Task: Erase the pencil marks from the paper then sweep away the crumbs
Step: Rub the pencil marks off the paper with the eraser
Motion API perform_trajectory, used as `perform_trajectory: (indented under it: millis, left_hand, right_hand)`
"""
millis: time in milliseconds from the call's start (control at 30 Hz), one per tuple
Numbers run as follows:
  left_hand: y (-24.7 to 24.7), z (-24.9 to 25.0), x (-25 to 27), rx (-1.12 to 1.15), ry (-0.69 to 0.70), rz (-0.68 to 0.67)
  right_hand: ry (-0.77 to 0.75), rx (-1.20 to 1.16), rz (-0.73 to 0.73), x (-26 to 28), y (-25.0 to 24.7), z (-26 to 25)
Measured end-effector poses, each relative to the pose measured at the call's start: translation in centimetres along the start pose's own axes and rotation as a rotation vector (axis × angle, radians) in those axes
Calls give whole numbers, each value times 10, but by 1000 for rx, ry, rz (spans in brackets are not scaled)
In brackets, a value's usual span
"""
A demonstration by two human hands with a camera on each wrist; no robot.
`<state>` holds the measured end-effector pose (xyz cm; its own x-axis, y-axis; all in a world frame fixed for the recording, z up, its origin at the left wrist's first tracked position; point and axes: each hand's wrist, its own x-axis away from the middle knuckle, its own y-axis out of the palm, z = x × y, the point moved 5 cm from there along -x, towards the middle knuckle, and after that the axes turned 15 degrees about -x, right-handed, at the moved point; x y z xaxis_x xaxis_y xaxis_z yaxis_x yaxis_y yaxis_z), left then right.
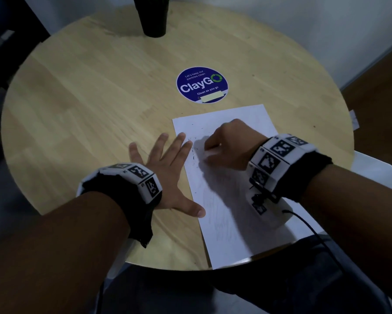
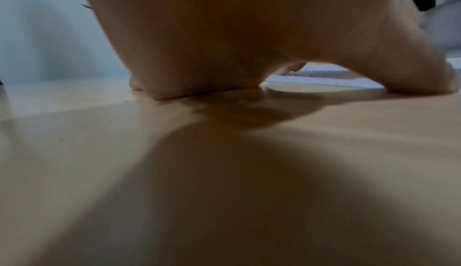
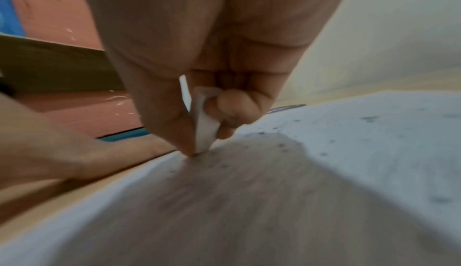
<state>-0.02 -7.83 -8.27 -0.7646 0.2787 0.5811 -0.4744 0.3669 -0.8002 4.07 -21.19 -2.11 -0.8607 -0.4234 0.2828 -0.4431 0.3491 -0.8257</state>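
Now right hand (image 3: 199, 69) pinches eraser (image 3: 203, 126) on paper (image 1: 233, 200); left hand (image 1: 165, 175) flat beside it.

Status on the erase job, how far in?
Midway. Done: dark crumbs already lie scattered near the paper's left edge. In hand: the right hand pinches a white eraser down on the sheet while the left hand lies flat at its edge. Left: faint pencil marks nearer the person, then sweeping.
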Motion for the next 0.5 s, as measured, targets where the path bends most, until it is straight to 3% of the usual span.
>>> perform_trajectory:
  millis: [133,233,300,400,500]
  left_hand:
    - [0,0,1,10,15,-4]
    - [0,0,1,8,10,-4]
    - [1,0,-1,5,11,-3]
    - [1,-1,-1,-1,15,-13]
    - [0,0,1,-3,9,-17]
  right_hand:
    - [-96,-23,-90,9,25,-29]
    - [3,-8,-37,-6,5,-10]
    - [-25,5,-26,-6,4,-11]
    - [-128,-55,-155,9,23,-32]
    - [-25,-9,-46,-5,7,-13]
